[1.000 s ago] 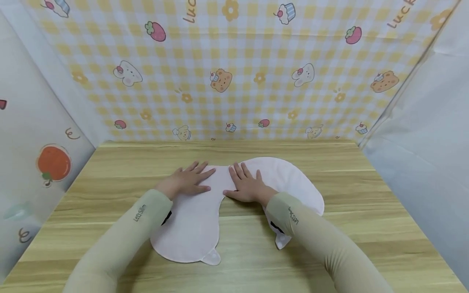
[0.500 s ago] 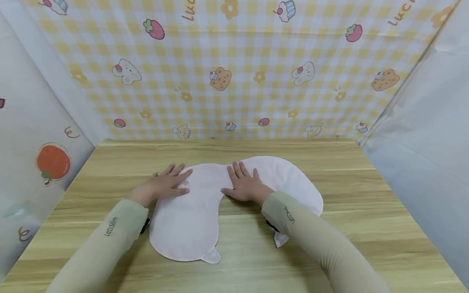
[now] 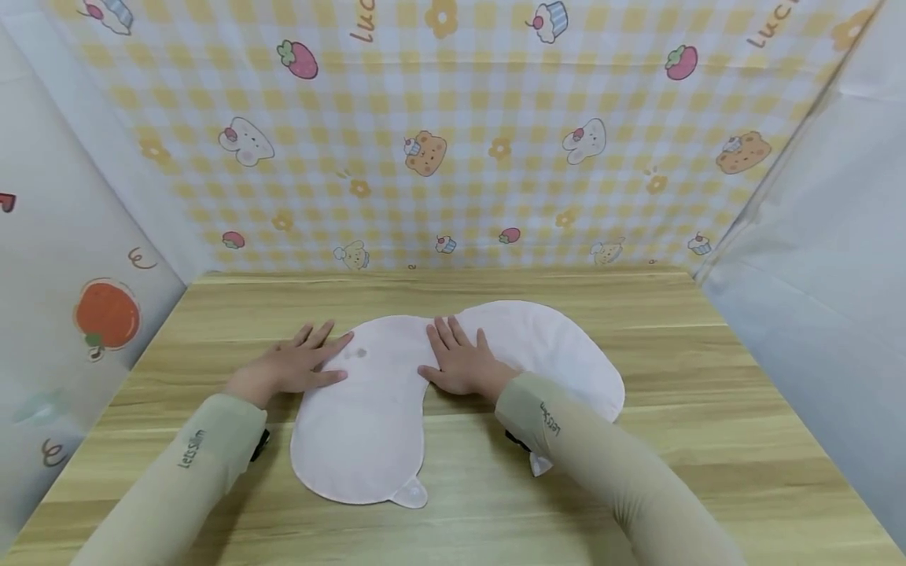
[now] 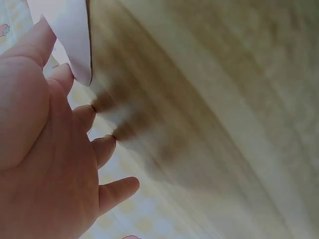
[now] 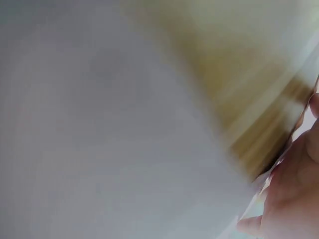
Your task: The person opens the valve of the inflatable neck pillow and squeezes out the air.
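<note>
A pale pink, arch-shaped cloth piece [image 3: 361, 424], with two rounded lobes joined at the back, lies on the table. A small tab [image 3: 410, 493] sticks out from its left lobe; another tab [image 3: 541, 464] shows beneath the right forearm. Small greyish marks [image 3: 361, 353] dot the left lobe. My left hand [image 3: 290, 365] is spread at that lobe's outer edge, thumb and index finger over the cloth, other fingers beyond it. With fingers extended, my right hand [image 3: 463, 365] lies flat on the narrow joining part. In the right wrist view, blurred pale cloth [image 5: 99, 124] fills most of the picture.
The wood-grain table [image 3: 708, 440] reaches back to a yellow-checked cloth wall [image 3: 481, 196]. White sheets [image 3: 835, 236] stand along the right side, and a printed sheet [image 3: 49, 259] along the left.
My left hand has slid left from the joining part to the left lobe's outer edge, uncovering the greyish marks. The right hand has shifted slightly left on the cloth, which stays in place.
</note>
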Available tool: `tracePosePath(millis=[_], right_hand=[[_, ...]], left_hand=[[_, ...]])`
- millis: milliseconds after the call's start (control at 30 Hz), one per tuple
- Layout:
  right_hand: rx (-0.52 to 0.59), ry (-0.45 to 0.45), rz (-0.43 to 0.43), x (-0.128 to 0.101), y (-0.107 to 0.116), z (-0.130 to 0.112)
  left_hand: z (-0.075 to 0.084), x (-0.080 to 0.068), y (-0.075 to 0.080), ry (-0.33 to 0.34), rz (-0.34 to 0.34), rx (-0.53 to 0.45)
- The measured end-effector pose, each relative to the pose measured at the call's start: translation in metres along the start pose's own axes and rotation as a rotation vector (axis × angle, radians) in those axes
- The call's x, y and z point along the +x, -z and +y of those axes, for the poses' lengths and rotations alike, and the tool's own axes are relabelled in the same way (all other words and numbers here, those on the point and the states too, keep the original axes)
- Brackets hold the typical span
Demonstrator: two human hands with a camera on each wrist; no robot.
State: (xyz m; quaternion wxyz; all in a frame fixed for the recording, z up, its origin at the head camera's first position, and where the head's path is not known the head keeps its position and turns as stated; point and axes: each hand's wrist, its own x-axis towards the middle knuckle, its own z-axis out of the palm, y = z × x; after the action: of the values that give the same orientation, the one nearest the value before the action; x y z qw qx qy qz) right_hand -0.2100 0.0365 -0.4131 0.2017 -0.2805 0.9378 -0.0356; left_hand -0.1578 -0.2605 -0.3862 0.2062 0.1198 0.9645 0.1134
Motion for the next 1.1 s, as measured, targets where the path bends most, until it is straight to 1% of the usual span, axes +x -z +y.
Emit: tracePosePath(millis=[233,633,767,867,933,1000,1067,1100], right_hand=[[0.013,0.016,-0.018,0.007,0.002,-0.022],[-0.010,0.038,-0.054,0.016,0.000,-0.075],[-0.018,0.036,-0.075,0.017,0.000,-0.085],[-0.033,0.048,-0.107,0.010,0.003,-0.084],[-0.050,0.071,-0.114,-0.001,0.007,-0.077],[-0.078,0.098,-0.099,-0.018,0.014,-0.065],[-0.084,0.113,-0.078,-0.036,0.021,-0.046],[-0.090,0.110,-0.061,-0.045,0.026,-0.035]], left_hand=[[0.003,0.001,0.002,0.001,-0.002,0.002],[0.005,0.002,0.004,0.011,0.005,0.040],[0.004,0.004,0.003,0.005,0.016,0.046],[0.007,-0.002,0.002,-0.021,0.053,0.070],[0.013,-0.012,0.000,-0.050,0.103,0.106],[0.022,-0.024,-0.003,-0.094,0.163,0.159],[0.033,-0.034,-0.008,-0.160,0.222,0.207],[0.039,-0.039,-0.011,-0.198,0.244,0.216]])
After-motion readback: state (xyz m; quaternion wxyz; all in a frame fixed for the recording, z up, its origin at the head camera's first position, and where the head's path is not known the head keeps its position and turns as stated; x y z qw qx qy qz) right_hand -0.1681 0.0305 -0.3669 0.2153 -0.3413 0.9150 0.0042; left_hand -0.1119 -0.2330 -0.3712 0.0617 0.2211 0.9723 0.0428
